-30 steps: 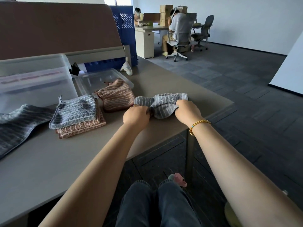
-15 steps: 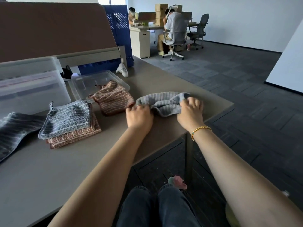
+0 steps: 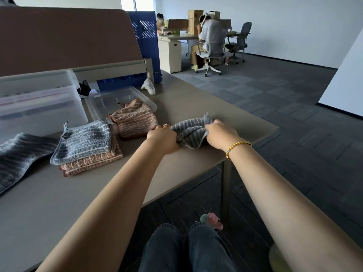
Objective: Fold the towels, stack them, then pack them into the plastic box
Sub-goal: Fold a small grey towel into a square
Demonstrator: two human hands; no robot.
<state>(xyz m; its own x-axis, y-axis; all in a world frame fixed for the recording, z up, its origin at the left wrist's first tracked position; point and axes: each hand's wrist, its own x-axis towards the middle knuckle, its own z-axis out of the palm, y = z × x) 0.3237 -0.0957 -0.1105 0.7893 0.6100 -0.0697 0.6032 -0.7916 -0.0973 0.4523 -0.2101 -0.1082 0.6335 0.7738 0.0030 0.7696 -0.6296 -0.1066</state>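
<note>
Now the grey towel [image 3: 191, 132] is gripped by the left hand [image 3: 162, 137] and right hand [image 3: 221, 134] on the table [image 3: 59, 203].

Beige counter [image 3: 186, 99] running from lower left of the frame toward upper centre, right edge over dark carpeted floor [image 3: 294, 107].

Directly on it:
- at far left, dark grey striped towel [image 3: 17, 156], lying loose.
- right of that, folded stack: grey-blue towel [image 3: 82, 142] on top of orange striped towel [image 3: 92, 163].
- left of centre, another orange striped towel [image 3: 135, 120], bunched, partly over the edge of a clear plastic lid [image 3: 121, 97].
- at upper left, clear plastic box [image 3: 39, 107].
- at centre, crumpled grey ribbed towel [image 3: 192, 130] near the right edge.
- farther up, small white object [image 3: 148, 86] by the blue divider.
</note>
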